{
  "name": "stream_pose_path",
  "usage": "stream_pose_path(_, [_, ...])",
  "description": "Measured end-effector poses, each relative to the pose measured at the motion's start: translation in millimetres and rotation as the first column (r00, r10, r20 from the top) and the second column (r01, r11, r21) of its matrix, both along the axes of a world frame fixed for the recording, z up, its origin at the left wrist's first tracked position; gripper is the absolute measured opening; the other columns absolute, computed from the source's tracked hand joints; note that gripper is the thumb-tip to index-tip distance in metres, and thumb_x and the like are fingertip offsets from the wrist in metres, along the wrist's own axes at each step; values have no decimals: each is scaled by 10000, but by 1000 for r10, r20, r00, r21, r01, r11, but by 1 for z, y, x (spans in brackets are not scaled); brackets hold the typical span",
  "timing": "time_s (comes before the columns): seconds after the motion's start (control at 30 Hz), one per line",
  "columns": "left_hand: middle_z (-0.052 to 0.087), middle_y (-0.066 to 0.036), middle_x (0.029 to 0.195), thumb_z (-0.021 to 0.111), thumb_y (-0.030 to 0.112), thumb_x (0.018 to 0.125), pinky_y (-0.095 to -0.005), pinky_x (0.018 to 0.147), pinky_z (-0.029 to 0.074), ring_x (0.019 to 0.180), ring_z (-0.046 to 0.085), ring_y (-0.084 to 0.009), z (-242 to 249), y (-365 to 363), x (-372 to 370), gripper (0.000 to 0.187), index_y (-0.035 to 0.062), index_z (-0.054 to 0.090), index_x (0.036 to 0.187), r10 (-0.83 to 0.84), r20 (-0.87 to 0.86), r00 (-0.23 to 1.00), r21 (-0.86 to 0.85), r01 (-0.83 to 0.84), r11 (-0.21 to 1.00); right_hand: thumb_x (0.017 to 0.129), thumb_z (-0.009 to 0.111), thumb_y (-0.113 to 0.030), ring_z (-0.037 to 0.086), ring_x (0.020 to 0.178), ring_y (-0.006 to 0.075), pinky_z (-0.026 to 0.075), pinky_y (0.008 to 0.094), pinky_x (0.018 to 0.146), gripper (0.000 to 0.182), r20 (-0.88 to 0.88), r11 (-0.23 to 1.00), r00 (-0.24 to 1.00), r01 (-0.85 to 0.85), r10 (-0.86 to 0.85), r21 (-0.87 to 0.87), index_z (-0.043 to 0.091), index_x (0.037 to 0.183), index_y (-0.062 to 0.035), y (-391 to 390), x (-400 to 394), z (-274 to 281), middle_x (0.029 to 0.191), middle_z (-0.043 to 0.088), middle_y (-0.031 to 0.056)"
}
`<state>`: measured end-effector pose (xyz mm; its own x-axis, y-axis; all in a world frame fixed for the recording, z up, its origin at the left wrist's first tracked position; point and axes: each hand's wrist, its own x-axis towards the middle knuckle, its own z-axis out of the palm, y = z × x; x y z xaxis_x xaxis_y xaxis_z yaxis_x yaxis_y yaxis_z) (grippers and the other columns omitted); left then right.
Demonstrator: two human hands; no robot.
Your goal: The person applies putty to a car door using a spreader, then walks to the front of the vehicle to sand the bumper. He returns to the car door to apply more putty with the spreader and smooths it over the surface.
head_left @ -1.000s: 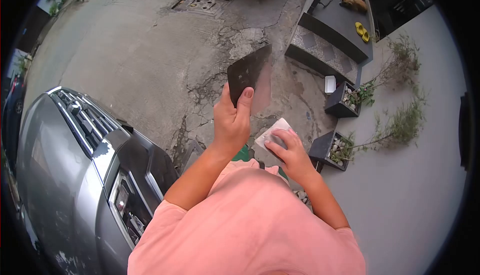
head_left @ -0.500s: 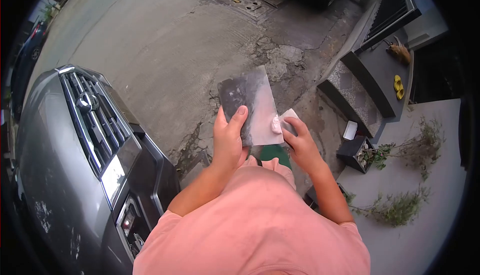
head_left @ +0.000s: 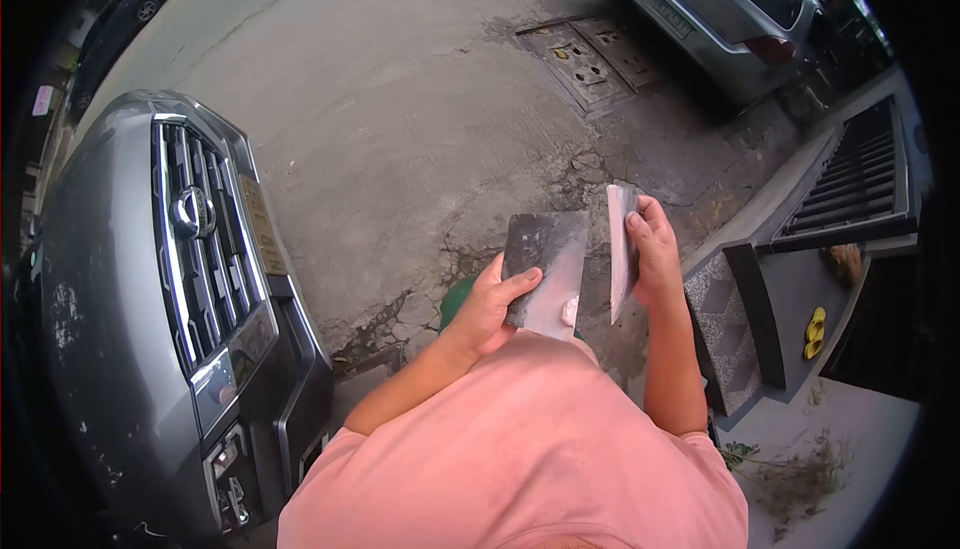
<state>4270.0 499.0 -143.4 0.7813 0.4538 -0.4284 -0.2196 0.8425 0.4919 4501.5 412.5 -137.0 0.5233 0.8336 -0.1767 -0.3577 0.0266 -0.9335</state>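
Note:
My left hand (head_left: 492, 307) grips a flat grey plate (head_left: 545, 259) at its left edge, thumb on top. A pale pinkish-white smear covers the plate's lower right part, with a small lump of pale paste (head_left: 569, 311) near the edge. To the right, apart from that plate, my right hand (head_left: 652, 249) holds a thin flat blade (head_left: 622, 254) tipped nearly edge-on. Pale paste runs along the blade's left edge.
A grey car front (head_left: 130, 319) stands close on the left. Another silver car (head_left: 710, 19) is at the upper right, near a drain cover (head_left: 590, 61). On the right are steps (head_left: 728, 319), yellow slippers (head_left: 815, 333), an animal (head_left: 843, 264) and a plant (head_left: 800, 474).
The blade in my right hand has moved up and right, away from the plate, and turned nearly edge-on. The view has shifted, showing more of the silver car.

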Motion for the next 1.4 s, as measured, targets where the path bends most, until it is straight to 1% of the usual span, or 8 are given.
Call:
stream_pose_path(0.3, [607,-115,1237,661,103,967,-460,944,555,1102,637,-244,-28,174,34,481,41,430,1384,184,24,983,-196,-176,965,978,670,-173,593,933,88,503,254,823,312,-7,938,945,-327,328,-112,519,1200,-14,197,28,-68,1053,639,52])
stream_pose_path(0.6, [613,-162,1273,670,170,975,-368,897,543,1103,619,-188,-42,460,16,540,-39,431,1411,289,-77,954,559,-199,805,946,623,-49,605,1003,139,478,290,922,312,136,964,973,-154,186,-215,517,1233,12,379,49,-78,1137,630,75])
stream_pose_path(0.8, [726,-176,1094,545,233,981,-425,926,572,925,750,-275,146,706,129,386,-65,626,1212,-309,-615,726,743,664,82,956,635,-94,625,1072,228,519,404,929,296,-28,992,996,-90,88,-89,562,1229,-6,485,58,-101,1163,639,102])
stream_pose_path(0.83, [723,-178,1105,544,232,980,-422,926,572,929,749,-275,164,736,137,388,-61,621,1222,-333,-660,674,726,686,-49,983,610,-155,624,1074,237,513,408,930,271,-90,987,991,-112,102,-115,578,1214,-17,500,54,-106,1154,637,114])
stream_pose_path(0.87, [721,-181,1115,543,230,979,-419,926,572,934,748,-276,166,746,140,390,-58,616,1232,-294,-688,664,716,687,-126,1012,572,-237,634,1082,260,516,410,961,348,240,926,915,-256,324,-276,560,1287,-23,516,135,-179,1215,637,138])
stream_pose_path(1.03, [706,-193,1168,540,223,976,-406,927,571,955,744,-281,149,781,202,409,-42,592,1282,-184,-826,533,564,774,-289,974,544,-181,630,1130,284,531,438,973,393,-263,976,964,-99,46,-194,531,1333,-22,541,90,-152,1271,623,149])
stream_pose_path(1.27, [686,-209,1242,535,213,971,-387,928,570,985,738,-287,186,878,209,448,-19,557,1353,167,-949,268,240,956,-172,921,506,-103,625,1198,319,554,478,990,485,-503,988,859,19,-96,-156,490,1398,-20,632,82,-165,1351,602,163])
stream_pose_path(1.4, [699,-231,1177,557,224,957,-404,874,575,952,738,-314,112,967,200,456,-20,554,1342,375,-814,443,551,794,258,861,527,-40,621,1225,334,567,502,979,551,-551,993,831,13,-77,-119,478,1409,-5,690,137,-190,1380,591,156])
